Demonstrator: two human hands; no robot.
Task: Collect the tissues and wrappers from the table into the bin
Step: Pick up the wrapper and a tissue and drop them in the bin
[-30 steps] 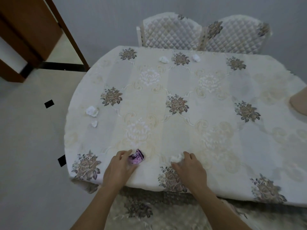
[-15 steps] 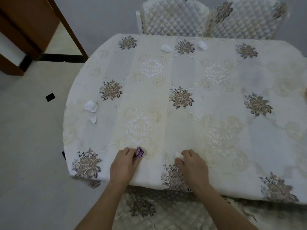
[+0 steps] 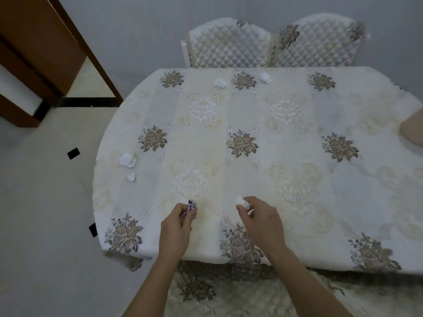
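Observation:
My left hand (image 3: 176,223) is closed around a crumpled purple wrapper (image 3: 191,206) near the table's front edge. My right hand (image 3: 258,221) pinches a white tissue ball (image 3: 243,203) beside it. Two more white tissues lie at the table's left edge, a larger tissue (image 3: 127,159) and a small tissue scrap (image 3: 131,177). Two crumpled tissues rest at the far side, a left tissue (image 3: 220,83) and a right tissue (image 3: 265,77). No bin is in view.
The table (image 3: 286,179) wears a cream floral cloth. Two quilted chairs (image 3: 272,45) stand behind it, and another chair seat (image 3: 206,291) is under my arms. A brown door frame (image 3: 45,51) stands at the left. A beige object (image 3: 413,131) sits at the right edge.
Both hands have closed tighter on their pieces and lifted them off the cloth. The view has shifted slightly, showing more of the chairs.

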